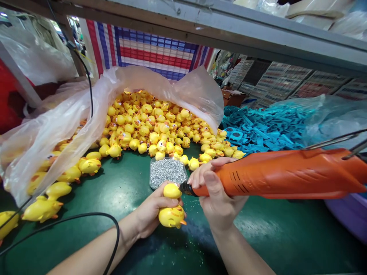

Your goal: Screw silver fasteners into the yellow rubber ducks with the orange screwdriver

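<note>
My left hand [155,210] is closed around a yellow toy duck [171,217], which lies sideways with its orange feet and beak partly showing. In my right hand [216,194] is an orange electric screwdriver [275,173], held level, its cord running off to the right. The black nose of the screwdriver meets the duck's rounded upper part; the bit tip itself is hidden. Just beyond my left hand stands a clear plastic tub [151,179] filled with small silvery screws [168,170].
A big heap of yellow ducks [146,122] spills from a clear plastic bag [197,93] onto the green table [120,183]. Blue plastic parts [263,126] are piled at the right, near a purple basin [346,215]. A black cable [86,214] loops over my left forearm. A metal beam [229,34] crosses above.
</note>
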The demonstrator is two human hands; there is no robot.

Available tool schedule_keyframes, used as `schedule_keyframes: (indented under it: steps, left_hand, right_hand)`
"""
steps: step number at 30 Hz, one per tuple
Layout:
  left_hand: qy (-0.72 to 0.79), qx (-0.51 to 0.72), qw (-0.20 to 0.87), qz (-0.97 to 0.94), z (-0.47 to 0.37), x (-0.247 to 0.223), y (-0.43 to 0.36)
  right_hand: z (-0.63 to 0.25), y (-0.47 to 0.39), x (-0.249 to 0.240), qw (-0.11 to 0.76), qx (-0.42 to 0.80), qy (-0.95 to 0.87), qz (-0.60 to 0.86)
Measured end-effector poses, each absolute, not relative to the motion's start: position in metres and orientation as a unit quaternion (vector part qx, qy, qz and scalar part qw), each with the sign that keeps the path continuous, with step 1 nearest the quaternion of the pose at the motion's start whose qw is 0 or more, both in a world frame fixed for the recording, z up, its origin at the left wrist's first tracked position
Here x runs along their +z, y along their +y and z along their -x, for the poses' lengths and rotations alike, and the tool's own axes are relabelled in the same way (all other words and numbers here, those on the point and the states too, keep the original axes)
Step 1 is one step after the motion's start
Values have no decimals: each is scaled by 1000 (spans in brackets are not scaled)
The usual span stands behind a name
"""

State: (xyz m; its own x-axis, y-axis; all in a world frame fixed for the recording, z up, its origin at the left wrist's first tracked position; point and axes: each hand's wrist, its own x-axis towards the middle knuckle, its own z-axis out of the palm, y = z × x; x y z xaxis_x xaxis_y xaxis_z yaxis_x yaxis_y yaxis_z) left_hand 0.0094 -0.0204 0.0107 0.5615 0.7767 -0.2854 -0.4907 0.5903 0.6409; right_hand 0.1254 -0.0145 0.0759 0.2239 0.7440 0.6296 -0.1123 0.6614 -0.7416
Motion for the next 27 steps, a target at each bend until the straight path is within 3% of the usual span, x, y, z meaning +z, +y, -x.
schedule_keyframes:
  steps: [9,18,27]
  left_hand:
    - [326,375,834,-242,-11,11,-19]
    - [388,420,794,-204,-12,10,-14]
    - [367,442,792,-205,-11,19,-21]
  right_hand:
    - [-125,-9,73,726,312,-539,292]
    - [-125,-38,104,755,308,-513,268]
    - [-116,-39,80,722,350,-549,233]
